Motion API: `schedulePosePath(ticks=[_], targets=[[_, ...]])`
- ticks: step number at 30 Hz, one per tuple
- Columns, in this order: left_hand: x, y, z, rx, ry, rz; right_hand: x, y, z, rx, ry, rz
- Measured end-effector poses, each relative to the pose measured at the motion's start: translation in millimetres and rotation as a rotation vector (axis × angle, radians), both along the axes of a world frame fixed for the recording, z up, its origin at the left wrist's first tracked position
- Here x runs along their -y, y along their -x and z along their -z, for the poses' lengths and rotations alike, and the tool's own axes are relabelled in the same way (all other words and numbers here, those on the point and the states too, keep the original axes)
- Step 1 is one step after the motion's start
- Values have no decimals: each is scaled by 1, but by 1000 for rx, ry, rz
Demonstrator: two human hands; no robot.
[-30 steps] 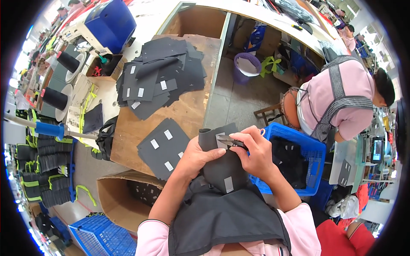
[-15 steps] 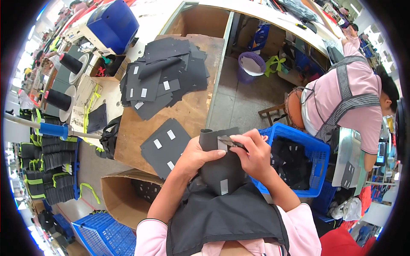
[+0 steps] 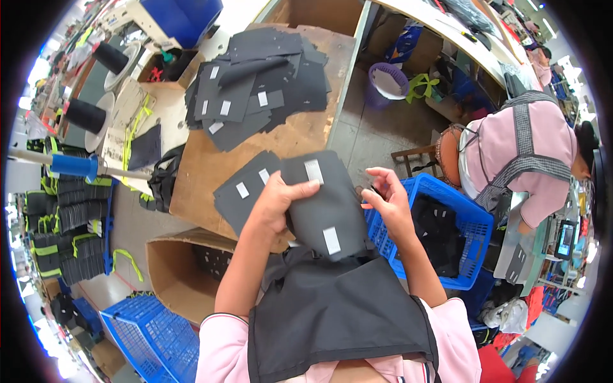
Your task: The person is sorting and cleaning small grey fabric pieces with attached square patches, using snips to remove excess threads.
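Note:
My left hand (image 3: 276, 203) grips a dark grey fabric panel (image 3: 325, 207) by its left edge, thumb on top. The panel carries two white rectangular patches and stands tilted above my black apron (image 3: 338, 313). To its right, clear of the fabric, my right hand (image 3: 393, 207) is curled round small dark thread snips (image 3: 375, 189), which the fingers mostly hide. Behind my left hand, more flat grey panels (image 3: 230, 203) with white patches lie at the board's near edge.
A heap of grey panels (image 3: 306, 96) covers the far part of the wooden board (image 3: 198, 185). At right stands a blue crate (image 3: 476, 255) holding dark pieces. A cardboard box (image 3: 163, 268) sits low left, beside another blue crate (image 3: 153, 332). A co-worker (image 3: 491, 140) sits at far right.
My right hand has drawn back to the right with the snips, away from the panel. The panel's curled upper end has opened out flatter, and my left hand has shifted slightly left and up.

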State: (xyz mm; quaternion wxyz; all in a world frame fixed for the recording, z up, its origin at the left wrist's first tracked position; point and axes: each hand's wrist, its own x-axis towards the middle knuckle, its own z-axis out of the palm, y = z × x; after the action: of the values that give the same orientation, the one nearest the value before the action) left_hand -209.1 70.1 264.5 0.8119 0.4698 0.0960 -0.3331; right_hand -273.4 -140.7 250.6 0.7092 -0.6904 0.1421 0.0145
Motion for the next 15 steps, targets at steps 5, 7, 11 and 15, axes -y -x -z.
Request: schedulePosePath(ticks=[5, 7, 11, 15], targets=[[-11, -12, 14, -4, -20, -87, 3, 26, 24, -466, -612, -283], [-16, -13, 18, -10, -17, -135, -9, 20, 20, -440, -584, -222], [-24, -15, 25, -10, -49, -154, -14, 6, 16, -393, -559, -137], [-37, -15, 20, -1, -133, -166, -20, -1, 15, -404, -540, -128]])
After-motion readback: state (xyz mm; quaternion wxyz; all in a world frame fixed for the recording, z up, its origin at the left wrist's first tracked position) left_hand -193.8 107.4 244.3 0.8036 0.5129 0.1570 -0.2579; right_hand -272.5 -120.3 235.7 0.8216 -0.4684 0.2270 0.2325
